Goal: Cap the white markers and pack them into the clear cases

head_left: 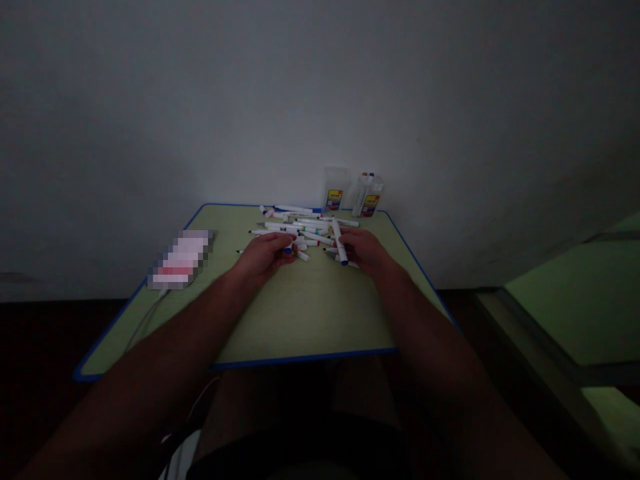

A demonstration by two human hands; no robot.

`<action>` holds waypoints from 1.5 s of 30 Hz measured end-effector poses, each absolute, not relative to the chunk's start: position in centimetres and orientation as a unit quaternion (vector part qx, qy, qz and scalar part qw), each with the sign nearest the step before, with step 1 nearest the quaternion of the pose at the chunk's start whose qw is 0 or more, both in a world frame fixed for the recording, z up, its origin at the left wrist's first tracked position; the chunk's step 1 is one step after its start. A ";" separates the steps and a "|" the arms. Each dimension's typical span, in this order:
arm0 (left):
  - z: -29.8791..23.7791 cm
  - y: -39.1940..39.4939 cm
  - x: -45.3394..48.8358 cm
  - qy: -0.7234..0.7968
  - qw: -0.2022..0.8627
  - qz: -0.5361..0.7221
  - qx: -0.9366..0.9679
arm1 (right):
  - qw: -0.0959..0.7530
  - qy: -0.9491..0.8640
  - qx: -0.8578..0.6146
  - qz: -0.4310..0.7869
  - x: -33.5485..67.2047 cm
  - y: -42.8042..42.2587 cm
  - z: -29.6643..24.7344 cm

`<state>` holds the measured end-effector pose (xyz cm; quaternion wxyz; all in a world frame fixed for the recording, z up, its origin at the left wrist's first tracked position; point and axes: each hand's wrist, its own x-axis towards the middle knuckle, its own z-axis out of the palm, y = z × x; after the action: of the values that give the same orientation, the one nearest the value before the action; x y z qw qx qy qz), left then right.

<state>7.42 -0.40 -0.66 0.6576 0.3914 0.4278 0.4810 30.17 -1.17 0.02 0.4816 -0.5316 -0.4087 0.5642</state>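
My right hand (367, 248) is closed round a white marker (339, 239) with a dark blue end, held tilted above the table. To its left, my left hand (266, 255) pinches a small white piece with a blue-purple end (289, 250), which looks like a marker cap; the fingers partly hide it. Just beyond both hands lies a loose pile of white markers (313, 225), several without caps and showing dark tips. A few short caps (302, 255) lie close to my left fingers.
Two clear plastic boxes with yellow labels stand at the back: one box (335, 185), and another box (371, 200) with a couple of markers upright in it. A pixelated phone-like object (181, 260) with a white cable (145, 317) lies left. The light green table (310, 320) has a blue edge and meets a wall.
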 end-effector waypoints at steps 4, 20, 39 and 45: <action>-0.5 -0.5 7.5 0.442 0.642 0.487 0.395 | 0.457 -0.429 -0.534 0.567 30.1 -1.2 -0.1; -0.9 0.0 7.0 0.462 0.629 0.476 0.406 | 0.447 -0.415 -0.534 0.585 30.0 -1.5 0.3; -0.6 -0.2 7.2 0.472 0.624 0.476 0.402 | 0.436 -0.443 -0.538 0.569 30.1 -1.5 0.2; -0.5 -0.1 7.2 0.478 0.612 0.487 0.401 | 0.444 -0.476 -0.527 0.547 30.4 -1.3 0.1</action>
<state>7.17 -0.15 -0.52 0.6118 0.4008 0.4776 0.4867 30.40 -1.28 0.06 0.4436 -0.5275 -0.4758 0.5465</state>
